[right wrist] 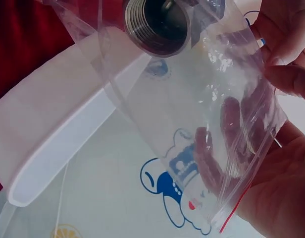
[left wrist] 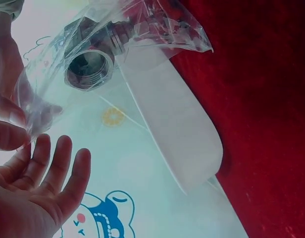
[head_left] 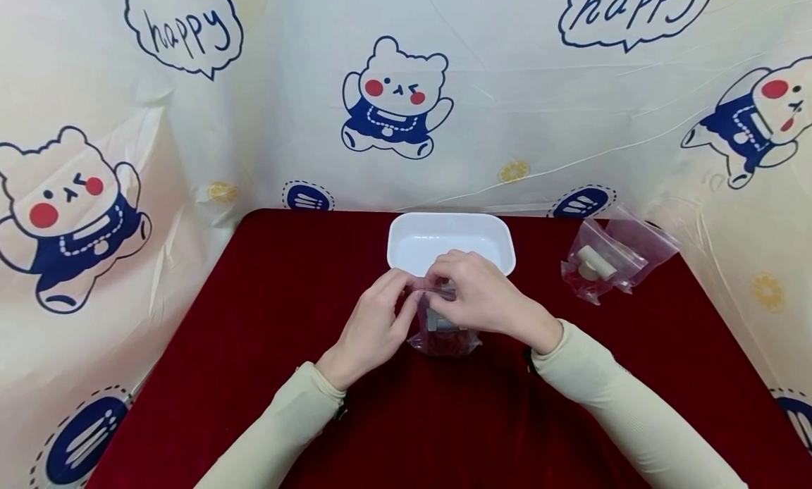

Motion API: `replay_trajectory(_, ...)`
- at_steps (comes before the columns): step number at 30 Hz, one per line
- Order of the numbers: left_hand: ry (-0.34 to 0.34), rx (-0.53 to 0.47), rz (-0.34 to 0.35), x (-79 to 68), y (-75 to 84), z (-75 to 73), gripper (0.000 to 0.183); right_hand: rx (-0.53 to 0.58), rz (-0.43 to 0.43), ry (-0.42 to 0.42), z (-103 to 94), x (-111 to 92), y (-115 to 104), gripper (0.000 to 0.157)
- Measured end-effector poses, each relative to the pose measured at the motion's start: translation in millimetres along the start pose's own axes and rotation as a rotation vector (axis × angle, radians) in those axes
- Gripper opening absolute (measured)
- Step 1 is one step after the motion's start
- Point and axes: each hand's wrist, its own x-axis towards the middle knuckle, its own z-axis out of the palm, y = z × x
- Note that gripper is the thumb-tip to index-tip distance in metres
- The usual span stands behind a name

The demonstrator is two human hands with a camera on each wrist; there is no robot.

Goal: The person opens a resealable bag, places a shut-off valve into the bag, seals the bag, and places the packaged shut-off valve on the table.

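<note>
A clear zip bag (head_left: 444, 344) is held upright between both hands, just in front of the white tray. Inside it lies a grey metal threaded pipe fitting (left wrist: 83, 32), its round threaded opening showing in both wrist views. My left hand (head_left: 374, 320) pinches the bag's top edge between thumb and forefinger. On the other side of that edge, my right hand (head_left: 478, 292) also pinches the bag with thumb and fingers. A red zip strip (right wrist: 236, 208) runs along the bag's mouth in the right wrist view. Whether the mouth is sealed, I cannot tell.
A white rectangular tray (head_left: 438, 242) stands at the table's back edge, behind the hands. To the right lies another clear zip bag (head_left: 653, 239) with a white cylindrical part (head_left: 596, 262) in it. Dark red cloth (head_left: 285, 292) covers the table; a printed curtain surrounds it.
</note>
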Motion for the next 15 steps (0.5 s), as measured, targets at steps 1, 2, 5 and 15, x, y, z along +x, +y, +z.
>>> replay_trajectory(1,-0.002,0.000,-0.002,0.1,-0.1,0.4,0.006,0.002,0.000,0.007,0.0,-0.1,0.0,0.002)
replay_trajectory(2,-0.002,0.001,-0.003,0.3,0.3,0.4,0.006,0.002,-0.002,0.014,0.1,-0.1,-0.2,0.002)
replay_trajectory(5,-0.003,0.001,-0.005,0.3,0.5,0.8,0.006,-0.003,-0.007,0.038,0.0,-0.5,-1.0,0.004)
replay_trajectory(15,-0.006,0.030,-0.014,0.7,0.6,0.5,0.005,0.007,0.056,0.024,-3.3,-4.7,0.9,0.003)
